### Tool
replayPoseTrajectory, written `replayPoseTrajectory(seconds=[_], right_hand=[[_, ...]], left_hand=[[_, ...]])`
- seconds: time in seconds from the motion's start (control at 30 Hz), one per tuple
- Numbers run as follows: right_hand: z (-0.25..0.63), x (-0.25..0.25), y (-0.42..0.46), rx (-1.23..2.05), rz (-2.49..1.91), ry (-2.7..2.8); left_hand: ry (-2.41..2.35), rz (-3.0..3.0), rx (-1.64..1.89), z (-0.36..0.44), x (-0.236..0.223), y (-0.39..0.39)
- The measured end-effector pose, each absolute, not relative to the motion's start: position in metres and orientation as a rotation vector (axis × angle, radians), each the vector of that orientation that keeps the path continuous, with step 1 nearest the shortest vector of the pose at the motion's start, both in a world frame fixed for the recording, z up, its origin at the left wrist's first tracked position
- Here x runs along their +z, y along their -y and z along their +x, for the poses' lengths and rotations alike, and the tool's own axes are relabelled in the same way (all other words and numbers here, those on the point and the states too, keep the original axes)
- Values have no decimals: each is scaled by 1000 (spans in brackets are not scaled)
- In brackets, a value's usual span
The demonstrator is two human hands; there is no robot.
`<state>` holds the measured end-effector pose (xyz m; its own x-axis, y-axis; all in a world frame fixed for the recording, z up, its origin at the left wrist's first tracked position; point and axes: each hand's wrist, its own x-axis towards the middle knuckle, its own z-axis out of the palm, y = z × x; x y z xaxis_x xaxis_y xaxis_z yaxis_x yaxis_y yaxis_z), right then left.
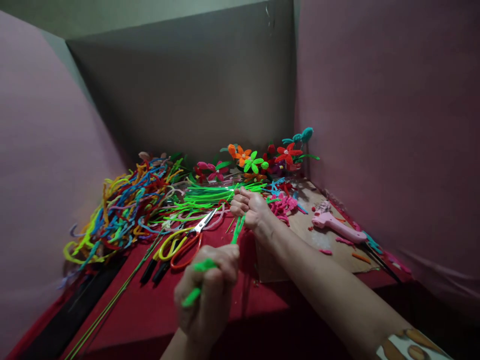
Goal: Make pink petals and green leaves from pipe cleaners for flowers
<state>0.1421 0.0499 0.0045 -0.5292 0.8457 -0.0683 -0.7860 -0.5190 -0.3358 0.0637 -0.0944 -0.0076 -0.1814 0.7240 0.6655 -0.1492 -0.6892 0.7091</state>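
Note:
Bright green pipe cleaners (237, 231) stretch between my two hands above the red-covered table. My left hand (210, 287) is closed around their near part, and green ends poke out on its left side. Farther out, my right hand (249, 206) has its fingers curled round the other part, which is hidden in the palm. Just left of the hands lie scissors (187, 241) with yellow and red handles, blades partly open. A bundle of green pipe cleaners (206, 196) lies behind my right hand.
A tangled heap of coloured pipe cleaners (127, 205) covers the left. Pipe-cleaner flowers (253, 162) stand at the back. On the right, a pink glue gun (337, 227) rests on cardboard (296, 250). Thin green stems (112, 305) lie along the left; pink walls (386, 125) enclose the sides.

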Motion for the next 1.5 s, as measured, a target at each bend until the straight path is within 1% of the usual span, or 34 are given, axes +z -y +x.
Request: replayPoseTrajectory(seconds=[0.07,0.23,0.37,0.5,0.63,0.8,0.9,1.1,1.23,1.4,1.5], right_hand=[[143,3,-50,2151,-202,355],[148,2,-52,2176,-122,399],[155,11,-54,2192,-129,354],[154,18,-57,2114,-254,218],[147,17,-58,2069,-300,167],[148,14,-61,2025,-304,149],[151,14,-63,1997,-292,161],[157,32,-61,1901,-201,283],[163,46,-62,1804,-180,358],[168,45,-66,1806,-181,332],[171,40,-67,1820,-184,334]], left_hand=[[-599,1399,1997,60,-2,93],[-789,1269,2138,57,8,87],[-650,1225,2071,54,10,83],[-530,1138,1937,56,9,82],[-500,1182,1832,64,2,87],[-658,1291,1848,63,-16,89],[-668,1278,1870,56,-20,83],[-446,1116,1950,34,-2,71],[-419,1012,1960,18,8,76],[-455,1118,1896,21,0,92],[-625,1274,1771,24,-11,100]])
